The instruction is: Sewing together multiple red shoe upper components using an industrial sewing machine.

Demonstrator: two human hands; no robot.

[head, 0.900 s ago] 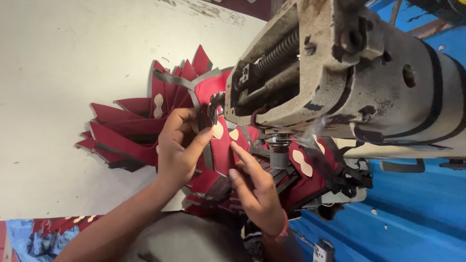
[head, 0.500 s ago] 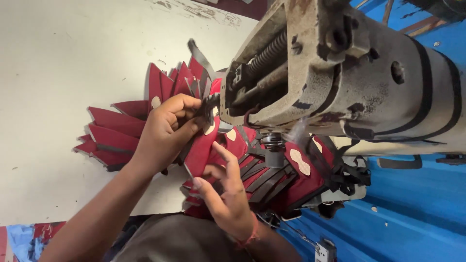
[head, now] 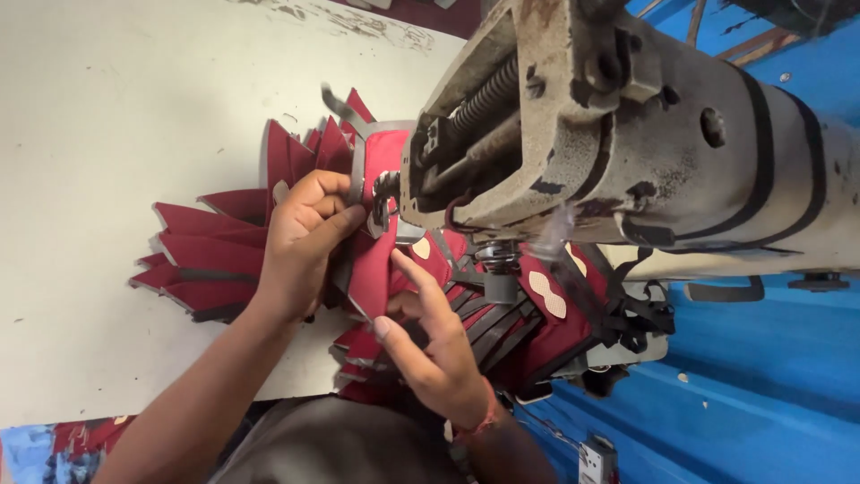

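1. One sewing machine (head: 627,152), grey, worn and rust-spotted, fills the picture from 12 to 3 o'clock; its head hangs over the work.
2. Two hands show, both the person's own. One white table (head: 116,116) runs from 9 to 12 o'clock, and a blue frame (head: 761,385) lies at 4 o'clock.
3. The red cut pieces cannot be counted exactly: a fan of them (head: 206,260) with dark grey edges spreads on the table at 9 o'clock of the hands, and a second heap (head: 546,332) with cream oval patches lies under the machine at 3 o'clock of the hands.
4. One red piece (head: 374,269) is in hand, standing nearly upright between the two hands and running up under the machine's head.
5. The left hand (head: 300,242) is closed narrowly on that piece: fingers curled over its left edge, thumb pressed toward the machine's foot at 1 o'clock of the hand.
6. The right hand (head: 439,350) is half open, palm up, fingers spread. Its forefinger reaches up to 11 o'clock and touches the piece's right side; the thumb tip lies at the piece's lower corner. Whether it pinches the piece or only steadies it, I cannot tell.
7. The piece thus lies at 3 o'clock of the left hand and 11 o'clock of the right, its top end just at the foot (head: 387,202).
8. A reddish band (head: 484,419) circles the right wrist.
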